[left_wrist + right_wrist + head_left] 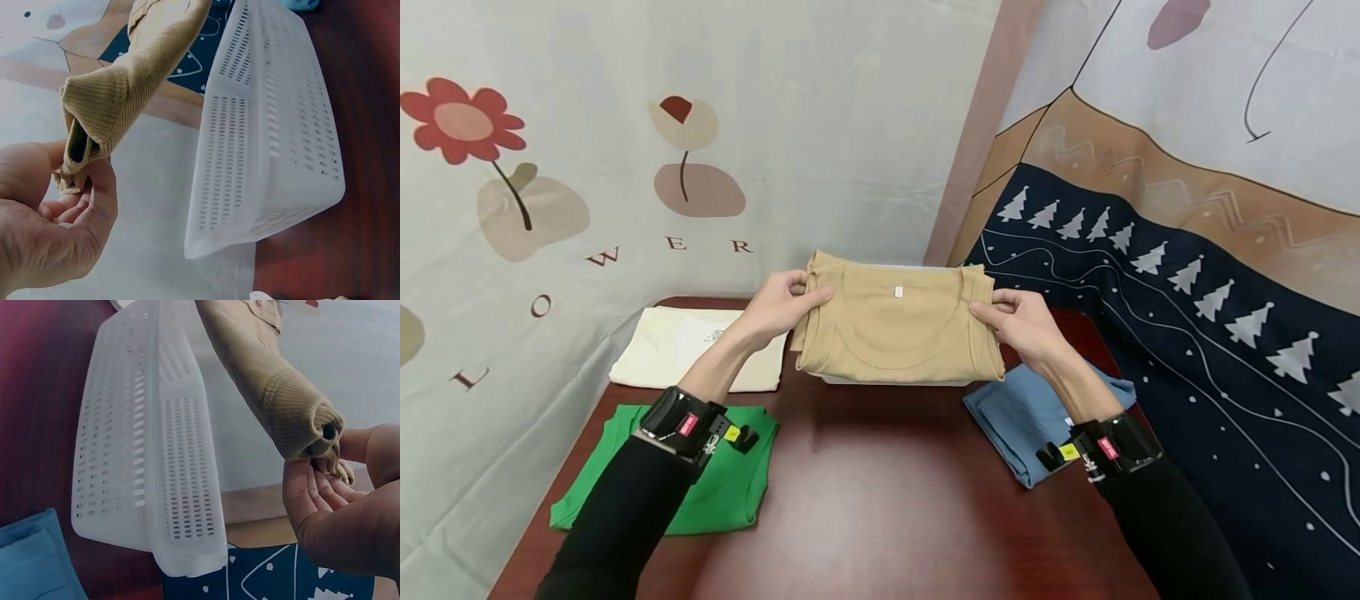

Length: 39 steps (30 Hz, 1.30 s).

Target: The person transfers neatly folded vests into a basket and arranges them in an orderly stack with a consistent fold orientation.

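A folded tan shirt (898, 329) with a small white neck label hangs between both hands, above a white perforated basket (275, 125). My left hand (784, 308) pinches its left side, thumb on top and fingers beneath. On the opposite side my right hand (1018, 323) pinches the shirt the same way. Both wrist views show the rolled, ribbed ends of the shirt, with a gap between it and the basket (150, 444). In the head view the shirt covers most of the basket.
On the reddish-brown table (850, 500), a folded cream shirt (662, 342) lies at the back left and a green garment (722, 492) in front of it. A folded blue garment (1015, 417) lies under the right forearm. Printed curtains (850, 150) hang behind.
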Each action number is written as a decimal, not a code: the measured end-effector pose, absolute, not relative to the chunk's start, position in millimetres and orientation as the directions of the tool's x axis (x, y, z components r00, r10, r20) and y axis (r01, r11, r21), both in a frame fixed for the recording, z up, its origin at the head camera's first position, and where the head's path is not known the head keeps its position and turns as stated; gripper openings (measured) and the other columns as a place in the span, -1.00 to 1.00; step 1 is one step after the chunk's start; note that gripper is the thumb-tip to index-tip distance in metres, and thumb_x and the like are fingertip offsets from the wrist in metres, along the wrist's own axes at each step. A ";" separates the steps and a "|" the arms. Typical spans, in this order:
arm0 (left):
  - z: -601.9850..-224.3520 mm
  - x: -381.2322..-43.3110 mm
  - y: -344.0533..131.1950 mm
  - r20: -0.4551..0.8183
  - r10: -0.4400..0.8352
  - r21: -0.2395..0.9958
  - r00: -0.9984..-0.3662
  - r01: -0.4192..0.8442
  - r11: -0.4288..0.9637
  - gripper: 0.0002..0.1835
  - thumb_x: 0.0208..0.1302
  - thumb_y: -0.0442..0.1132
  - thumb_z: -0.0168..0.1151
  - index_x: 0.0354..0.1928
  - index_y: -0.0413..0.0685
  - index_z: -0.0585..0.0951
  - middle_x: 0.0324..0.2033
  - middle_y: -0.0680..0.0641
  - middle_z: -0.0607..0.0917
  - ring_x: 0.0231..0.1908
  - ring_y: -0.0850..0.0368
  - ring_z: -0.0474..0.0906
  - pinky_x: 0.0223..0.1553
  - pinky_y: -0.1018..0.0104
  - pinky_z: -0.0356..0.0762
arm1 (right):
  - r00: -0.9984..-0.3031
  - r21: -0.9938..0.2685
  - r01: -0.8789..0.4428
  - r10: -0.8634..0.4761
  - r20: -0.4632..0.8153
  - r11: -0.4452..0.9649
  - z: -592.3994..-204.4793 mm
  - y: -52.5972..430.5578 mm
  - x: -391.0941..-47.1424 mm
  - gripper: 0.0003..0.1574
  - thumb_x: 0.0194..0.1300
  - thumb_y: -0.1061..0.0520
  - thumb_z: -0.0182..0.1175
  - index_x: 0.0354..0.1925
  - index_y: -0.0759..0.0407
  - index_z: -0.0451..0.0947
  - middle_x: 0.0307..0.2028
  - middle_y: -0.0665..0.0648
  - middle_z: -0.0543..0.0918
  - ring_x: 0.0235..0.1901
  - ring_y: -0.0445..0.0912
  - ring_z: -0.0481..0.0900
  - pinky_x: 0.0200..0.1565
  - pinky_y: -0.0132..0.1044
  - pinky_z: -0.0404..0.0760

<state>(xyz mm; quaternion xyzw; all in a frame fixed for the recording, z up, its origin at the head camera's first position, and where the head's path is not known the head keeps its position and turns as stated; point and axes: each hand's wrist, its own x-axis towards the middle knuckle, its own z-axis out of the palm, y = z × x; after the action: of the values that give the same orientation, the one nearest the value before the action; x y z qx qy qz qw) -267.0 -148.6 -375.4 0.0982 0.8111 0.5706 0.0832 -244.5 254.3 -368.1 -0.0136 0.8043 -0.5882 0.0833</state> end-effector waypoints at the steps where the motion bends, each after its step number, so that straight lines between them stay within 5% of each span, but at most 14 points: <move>1: -374.4 -270.1 -147.8 -0.027 0.256 0.944 -0.966 0.060 0.325 -0.57 0.69 -0.11 0.30 0.26 -0.37 0.63 0.02 -0.31 0.85 -0.31 0.31 0.79 -0.18 0.43 0.76 | -0.987 -0.950 0.075 -0.115 -0.115 0.304 -368.2 253.7 -247.7 -0.41 0.66 0.03 0.36 0.40 0.40 0.58 -0.27 -0.21 0.88 -0.29 -0.34 0.75 -0.19 -0.44 0.78; 19: -383.2 -321.2 -133.0 -0.133 0.199 0.943 -0.971 -0.062 0.327 -0.60 0.70 -0.07 0.28 0.16 -0.34 0.62 -0.23 0.06 0.76 -0.36 0.35 0.69 -0.24 0.46 0.68 | -0.985 -0.929 0.137 -0.050 -0.164 0.345 -382.3 247.0 -302.2 -0.39 0.73 0.03 0.23 0.46 0.44 0.51 -0.19 -0.08 0.77 -0.28 -0.32 0.78 -0.20 -0.41 0.82; 30: -404.5 -333.1 -127.6 -0.179 0.161 0.917 -0.971 -0.105 0.386 -0.56 0.70 -0.08 0.28 0.19 -0.41 0.65 -0.29 0.06 0.68 -0.43 0.35 0.61 -0.34 0.48 0.62 | -0.979 -0.862 0.172 -0.018 -0.205 0.477 -398.4 244.1 -321.2 -0.42 0.70 0.00 0.28 0.38 0.44 0.64 -0.02 0.11 0.70 -0.37 -0.35 0.72 -0.28 -0.46 0.74; 34: -408.2 -333.2 -123.8 -0.171 0.144 0.894 -0.975 -0.092 0.439 -0.61 0.67 -0.08 0.31 0.07 -0.38 0.67 -0.25 -0.02 0.71 -0.42 0.31 0.61 -0.37 0.46 0.62 | -0.975 -0.850 0.192 0.000 -0.221 0.491 -404.1 241.4 -326.0 -0.53 0.68 0.04 0.29 0.23 0.43 0.70 -0.18 0.02 0.70 -0.43 -0.35 0.70 -0.34 -0.46 0.71; 39: -454.9 -377.5 -127.0 -0.176 0.135 0.813 -0.975 -0.067 0.578 -0.57 0.56 0.05 0.42 -0.35 -0.12 0.57 -0.35 -0.01 0.57 -0.43 0.18 0.52 -0.35 0.28 0.58 | -0.970 -0.828 0.213 0.012 -0.241 0.518 -411.4 237.5 -332.5 -0.68 0.66 0.08 0.31 -0.27 0.23 0.65 -0.51 -0.12 0.53 -0.58 -0.32 0.51 -0.49 -0.44 0.50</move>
<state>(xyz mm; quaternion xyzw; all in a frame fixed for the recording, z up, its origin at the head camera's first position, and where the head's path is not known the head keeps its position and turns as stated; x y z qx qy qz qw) -377.5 -127.0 -454.9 0.0191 0.8814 0.4591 0.1099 -332.5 237.5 -411.4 0.0650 0.8651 -0.4865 0.1030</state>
